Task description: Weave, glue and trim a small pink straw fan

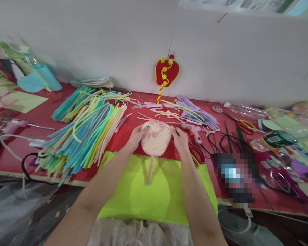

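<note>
A small pale pink woven fan (156,140) with pink flowers on it lies flat on the red table (53,109). Its pink handle (150,170) reaches down over a lime green sheet (154,194). My left hand (136,136) rests on the fan's left edge, fingers curled against the rim. My right hand (179,137) presses on the right edge, fingers bent onto it. Both hands hold the fan between them.
A big heap of coloured foam strips (84,130) lies to the left, purple strips (195,114) at the back right. A red finished fan (166,73) hangs on the wall. Red scissors (198,152), a glue gun (196,134), cables and bottles crowd the right side.
</note>
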`<state>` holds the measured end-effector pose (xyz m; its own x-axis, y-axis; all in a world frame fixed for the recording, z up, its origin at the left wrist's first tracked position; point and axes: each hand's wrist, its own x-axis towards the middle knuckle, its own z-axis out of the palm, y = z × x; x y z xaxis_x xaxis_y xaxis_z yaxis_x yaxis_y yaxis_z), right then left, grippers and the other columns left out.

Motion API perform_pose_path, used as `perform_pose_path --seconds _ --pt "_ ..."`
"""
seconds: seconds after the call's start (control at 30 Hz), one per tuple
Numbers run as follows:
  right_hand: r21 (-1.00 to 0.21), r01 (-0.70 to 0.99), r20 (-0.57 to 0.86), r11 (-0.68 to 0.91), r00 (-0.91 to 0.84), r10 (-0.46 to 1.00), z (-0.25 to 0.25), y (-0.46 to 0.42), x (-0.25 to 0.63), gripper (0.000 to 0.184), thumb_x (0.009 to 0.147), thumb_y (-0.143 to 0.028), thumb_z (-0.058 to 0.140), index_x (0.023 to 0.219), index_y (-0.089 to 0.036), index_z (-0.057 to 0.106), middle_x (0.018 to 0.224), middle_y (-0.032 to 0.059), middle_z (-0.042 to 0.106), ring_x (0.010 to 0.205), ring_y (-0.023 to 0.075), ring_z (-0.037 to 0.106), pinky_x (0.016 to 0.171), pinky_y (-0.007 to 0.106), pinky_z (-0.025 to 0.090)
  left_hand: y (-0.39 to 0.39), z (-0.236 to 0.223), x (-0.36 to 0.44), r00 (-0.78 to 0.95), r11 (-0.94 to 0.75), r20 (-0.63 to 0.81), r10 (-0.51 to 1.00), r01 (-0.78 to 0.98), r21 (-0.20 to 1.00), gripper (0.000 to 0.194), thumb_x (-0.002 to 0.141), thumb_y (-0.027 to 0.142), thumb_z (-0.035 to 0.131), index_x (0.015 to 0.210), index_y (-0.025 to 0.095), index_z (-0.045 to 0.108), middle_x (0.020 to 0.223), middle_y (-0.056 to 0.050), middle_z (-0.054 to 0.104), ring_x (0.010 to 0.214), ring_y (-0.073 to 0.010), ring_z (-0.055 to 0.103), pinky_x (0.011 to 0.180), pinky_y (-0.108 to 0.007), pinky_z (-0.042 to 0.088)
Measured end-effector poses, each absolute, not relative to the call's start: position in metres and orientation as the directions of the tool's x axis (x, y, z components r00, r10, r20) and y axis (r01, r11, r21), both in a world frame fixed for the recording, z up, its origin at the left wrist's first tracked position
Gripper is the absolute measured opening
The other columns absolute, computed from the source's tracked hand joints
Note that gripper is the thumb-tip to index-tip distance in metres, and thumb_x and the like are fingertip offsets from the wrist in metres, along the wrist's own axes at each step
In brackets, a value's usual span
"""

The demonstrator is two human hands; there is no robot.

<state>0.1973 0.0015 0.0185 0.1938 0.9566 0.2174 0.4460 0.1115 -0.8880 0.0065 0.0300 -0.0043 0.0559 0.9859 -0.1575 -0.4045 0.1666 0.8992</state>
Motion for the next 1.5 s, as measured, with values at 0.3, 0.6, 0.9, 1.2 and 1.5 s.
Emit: perform_pose_path --seconds 0.3,0.6,0.9,1.2,1.5 --pt "-0.931 0.352 0.189 0.092 0.253 0.949 0.015 0.003 0.196 0.044 0.076 -0.058 0.044 0.055 -0.02 0.033 0.053 -0.0052 0.032 0.054 0.01 0.028 0.052 0.025 0.024 0.031 -0.007 0.006 0.053 0.154 -0.144 0.988 -0.361 0.92 0.038 0.057 0.032 0.073 0.088 0.013 0.065 0.088 -0.007 0.068 0.075 -0.0167 0.061 0.076 -0.031 0.046" --pt "-0.958 0.265 0.169 0.114 0.196 0.966 0.011 0.005 0.192 0.032 0.074 -0.048 0.052 0.062 -0.019 0.049 0.057 -0.0042 0.042 0.054 0.0103 0.035 0.052 0.023 0.029 0.029 -0.007 0.006 0.052 0.138 -0.128 0.99 -0.42 0.897 0.04 0.061 0.036 0.071 0.093 0.013 0.064 0.093 -0.008 0.068 0.079 -0.0169 0.062 0.08 -0.032 0.046" --pt "-0.95 0.294 0.206 0.108 0.324 0.923 0.012 0.003 0.196 0.033 0.075 -0.048 0.051 0.067 -0.017 0.054 0.061 -0.0025 0.049 0.058 0.0109 0.039 0.055 0.023 0.032 0.023 0.005 0.009 0.296 0.276 -0.162 0.941 -0.4 0.874 0.048 0.056 0.03 0.077 0.097 0.01 0.062 0.096 -0.013 0.067 0.088 -0.0236 0.062 0.087 -0.039 0.044" --pt "-0.96 0.267 0.185 0.089 0.361 0.914 0.002 0.008 0.201 0.036 0.074 -0.052 0.051 0.069 -0.017 0.055 0.063 -0.0012 0.052 0.058 0.0117 0.042 0.055 0.023 0.034 0.024 0.003 0.008 0.225 0.122 -0.065 0.972 -0.247 0.961 0.059 0.053 0.027 0.079 0.106 0.012 0.058 0.112 -0.014 0.062 0.1 -0.0263 0.058 0.088 -0.04 0.044" --pt "-0.962 0.26 0.182 0.083 0.383 0.906 0.004 0.007 0.2 0.037 0.072 -0.053 0.052 0.068 -0.017 0.057 0.064 -0.0008 0.055 0.059 0.0123 0.044 0.057 0.024 0.035 0.02 0.009 0.011 0.211 0.132 -0.082 0.974 -0.233 0.964 0.061 0.05 0.026 0.08 0.106 0.013 0.058 0.113 -0.014 0.061 0.105 -0.0278 0.056 0.09 -0.04 0.043"
